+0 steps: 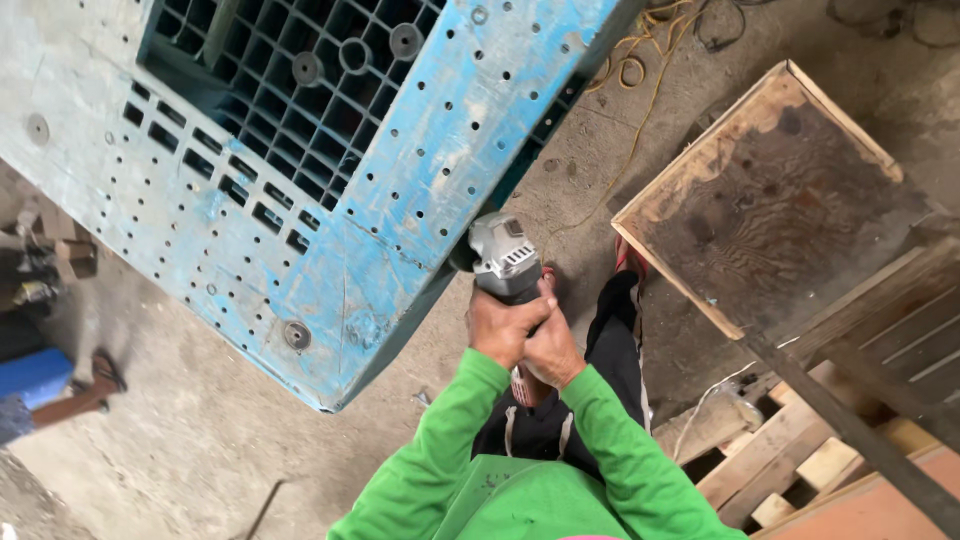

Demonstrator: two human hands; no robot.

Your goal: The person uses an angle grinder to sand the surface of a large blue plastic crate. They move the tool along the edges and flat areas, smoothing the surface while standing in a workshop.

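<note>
A grey angle grinder (503, 262) is gripped in both my hands, its head against the right edge of a big worn blue plastic pallet (330, 170) that stands tilted over the concrete floor. My left hand (497, 325) wraps the grinder's body from the left. Beside it, my right hand (552, 345) clasps the rear of the tool. Both my arms wear bright green sleeves. The grinder's disc is hidden behind the pallet edge.
A shallow wooden box (770, 190) lies to the right, next to wooden pallets (850, 400) with a dark bar across them. Yellow cable (640, 70) runs over the floor at the top. Tools and a blue object (35, 375) lie at the far left.
</note>
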